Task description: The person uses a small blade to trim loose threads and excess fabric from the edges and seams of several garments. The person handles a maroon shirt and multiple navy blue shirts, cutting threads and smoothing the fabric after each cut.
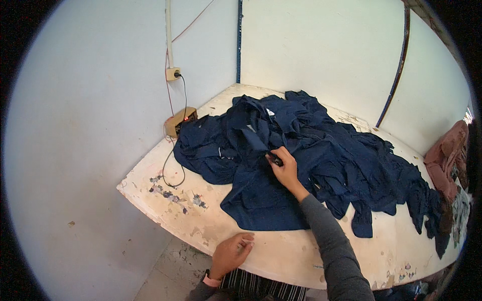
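Observation:
A large heap of dark navy garments [271,200] is spread over the pale table, with sleeves and hems overlapping. My right hand [284,168] reaches onto the heap's middle, closed on a small black-handled tool [275,159]; its far end is lost against the cloth, so I cannot tell its exact kind. Just beyond the fingers a fold of navy cloth stands raised. Small white tags or patches show on the garments. Near the table's front edge, my left hand [232,255] is loosely curled with thumb and forefinger apart, holding nothing visible and not touching the heap.
The table [211,223] has worn, peeling patches. At its far left edge stands a tan box [181,122] with a small red light and a black cable, below a wall socket [173,74]. White walls close off the left and back. Brownish-pink cloth [444,158] hangs at the right.

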### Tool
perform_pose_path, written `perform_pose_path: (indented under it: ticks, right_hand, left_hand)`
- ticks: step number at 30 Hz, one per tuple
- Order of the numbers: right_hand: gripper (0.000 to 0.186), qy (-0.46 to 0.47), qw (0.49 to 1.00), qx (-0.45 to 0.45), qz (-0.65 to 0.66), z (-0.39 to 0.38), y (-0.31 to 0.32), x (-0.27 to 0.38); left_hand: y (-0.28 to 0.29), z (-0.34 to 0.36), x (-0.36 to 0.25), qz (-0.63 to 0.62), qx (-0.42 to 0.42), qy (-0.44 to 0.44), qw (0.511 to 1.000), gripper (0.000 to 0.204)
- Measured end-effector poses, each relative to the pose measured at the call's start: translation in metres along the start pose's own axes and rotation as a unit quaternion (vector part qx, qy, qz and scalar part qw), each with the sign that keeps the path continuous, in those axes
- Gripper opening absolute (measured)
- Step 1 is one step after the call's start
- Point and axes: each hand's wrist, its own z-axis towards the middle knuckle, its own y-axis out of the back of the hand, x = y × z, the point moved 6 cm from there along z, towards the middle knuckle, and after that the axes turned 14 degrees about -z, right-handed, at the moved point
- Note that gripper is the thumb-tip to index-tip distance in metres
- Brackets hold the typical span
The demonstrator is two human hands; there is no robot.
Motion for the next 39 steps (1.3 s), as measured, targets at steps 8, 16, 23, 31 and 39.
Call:
perform_pose_path:
  ticks: [8,16,23,31,39]
  right_hand:
    - [0.045,0.195,0.908,0.353,0.111,-0.139,0.117,0.176]
    - [0.062,0.039,0.979,0.173,-0.103,-0.083,0.144,0.133]
    - [0.057,-0.008,0.91,0.277,-0.308,-0.138,0.1,0.016]
    - [0.037,0.035,0.896,0.235,-0.375,-0.145,0.145,0.061]
    - [0.045,0.065,0.532,0.78,0.322,-0.254,0.24,0.162]
  left_hand:
    - [-0.012,-0.019,0.062,-0.607,0.137,0.136,0.771,0.055]
    - [0.02,-0.073,0.001,-0.296,0.02,0.168,0.94,0.066]
    - [0.077,-0.079,-0.021,0.039,-0.309,0.049,0.949,0.072]
    - [-0.021,-0.059,-0.042,0.249,-0.074,-0.081,0.962,0.067]
    - [0.036,-0.067,-0.057,0.01,0.596,0.091,0.797,0.073]
